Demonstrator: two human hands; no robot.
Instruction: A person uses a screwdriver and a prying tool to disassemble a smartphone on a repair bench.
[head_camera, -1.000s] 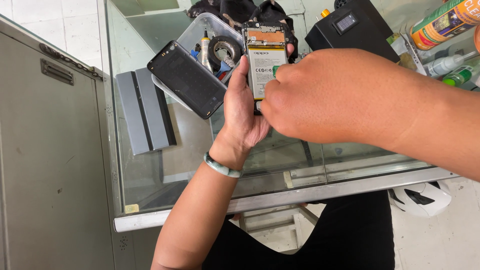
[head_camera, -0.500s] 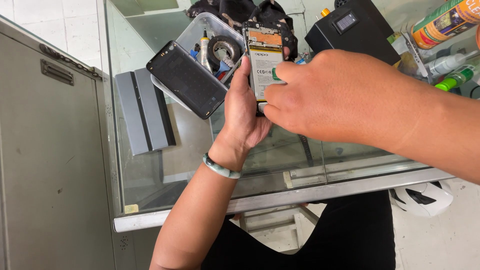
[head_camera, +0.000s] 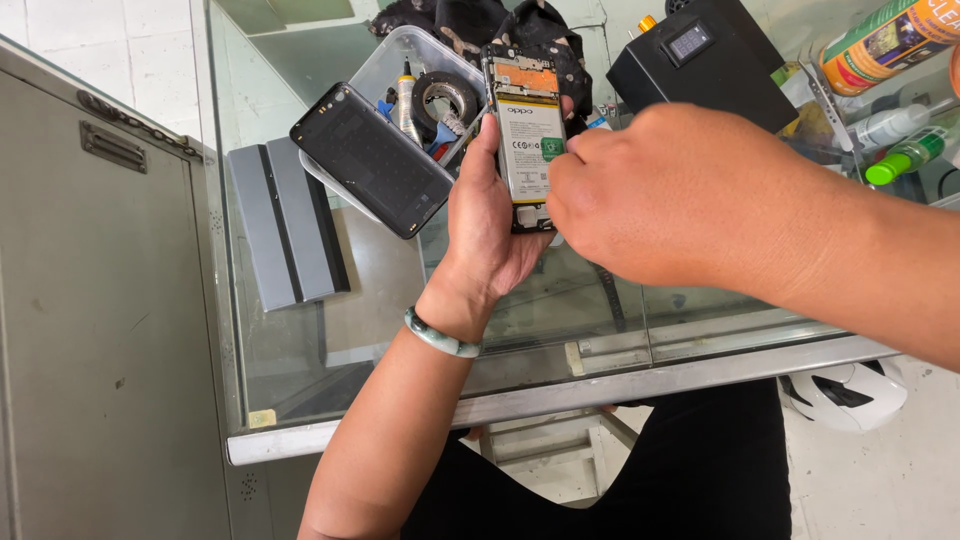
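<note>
My left hand (head_camera: 490, 225) holds an opened phone (head_camera: 525, 130) upright, its back off so the white battery and circuit board show. A green bracelet (head_camera: 440, 336) sits on that wrist. My right hand (head_camera: 670, 195) is over the phone's right side, fingertips pressed at the battery's edge; whether it holds a small tool is hidden. The phone's black back cover (head_camera: 372, 158) lies tilted on the rim of a clear plastic box (head_camera: 395, 60), just left of my left hand.
The box holds a tape roll (head_camera: 448, 95), a glue tube and small tools. A black box with a small display (head_camera: 700, 60), spray can (head_camera: 890, 35), green-capped bottle (head_camera: 905, 155) stand at right on the glass counter (head_camera: 560, 385). A grey metal cabinet (head_camera: 100, 320) is at left.
My right hand has slid slightly right and down along the phone's edge, uncovering more of the battery. The left hand keeps the phone in place.
</note>
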